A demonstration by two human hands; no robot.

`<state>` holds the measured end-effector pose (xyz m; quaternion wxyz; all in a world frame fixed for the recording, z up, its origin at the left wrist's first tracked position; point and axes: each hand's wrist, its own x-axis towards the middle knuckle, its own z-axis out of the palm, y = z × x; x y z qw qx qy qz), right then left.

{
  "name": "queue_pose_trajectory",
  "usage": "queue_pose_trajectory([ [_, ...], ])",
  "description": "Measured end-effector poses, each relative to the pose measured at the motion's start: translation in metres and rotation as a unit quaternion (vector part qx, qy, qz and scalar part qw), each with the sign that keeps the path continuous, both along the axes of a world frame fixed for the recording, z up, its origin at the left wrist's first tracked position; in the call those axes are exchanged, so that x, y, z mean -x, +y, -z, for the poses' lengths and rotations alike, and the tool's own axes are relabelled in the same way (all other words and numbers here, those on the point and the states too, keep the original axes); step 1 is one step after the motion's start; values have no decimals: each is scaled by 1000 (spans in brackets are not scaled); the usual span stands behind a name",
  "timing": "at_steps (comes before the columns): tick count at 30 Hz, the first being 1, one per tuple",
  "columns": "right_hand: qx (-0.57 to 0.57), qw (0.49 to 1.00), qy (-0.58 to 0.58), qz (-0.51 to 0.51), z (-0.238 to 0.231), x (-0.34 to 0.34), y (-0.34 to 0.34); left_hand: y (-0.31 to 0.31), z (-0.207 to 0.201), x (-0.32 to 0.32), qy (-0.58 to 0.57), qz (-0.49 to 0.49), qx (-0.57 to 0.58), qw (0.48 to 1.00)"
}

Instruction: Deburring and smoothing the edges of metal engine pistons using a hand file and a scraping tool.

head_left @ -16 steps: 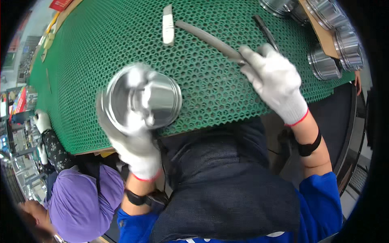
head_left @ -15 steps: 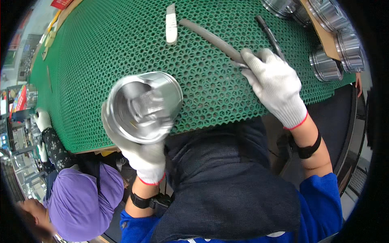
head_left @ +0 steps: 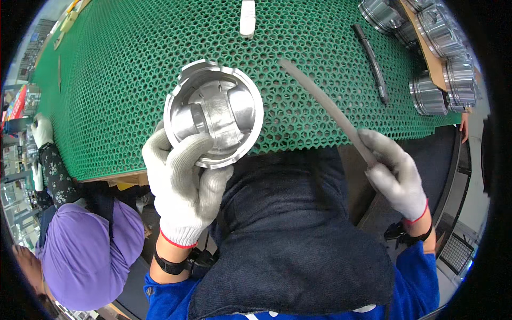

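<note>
Left hand [head_left: 184, 184] is gripping a shiny metal piston [head_left: 221, 114], hollow side facing the camera, over the near edge of the green mesh surface [head_left: 128, 106]. Right hand [head_left: 397, 178] is pinching a long grey file-like strip [head_left: 330, 109], clear of the metal, so honestly can't tell how much is done on this one; more pistons [head_left: 428, 96] by the cardboard [head_left: 436, 74] sit untouched by either hand.

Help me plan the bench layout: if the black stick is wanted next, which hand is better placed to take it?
Probably the right hand: it is nearer the black stick, though the grey strip it holds would likely need setting down. The left hand holds the metal piston, farther off.
</note>
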<state>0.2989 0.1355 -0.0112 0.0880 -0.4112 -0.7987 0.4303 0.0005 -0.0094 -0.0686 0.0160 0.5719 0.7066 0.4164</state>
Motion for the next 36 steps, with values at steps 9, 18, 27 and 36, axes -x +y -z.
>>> queue_pose_trajectory([
  [9,220,928,123,-274,-10,89,6,1,-15,-6,57,-20,68,996],
  [18,-330,943,-3,-39,36,51,68,-15,-49,9,137,41,178,974],
  [27,-493,857,-147,-35,42,40,74,-15,-71,31,-525,474,78,702],
  [36,-477,874,-89,-34,42,22,72,67,-103,67,386,210,140,888],
])
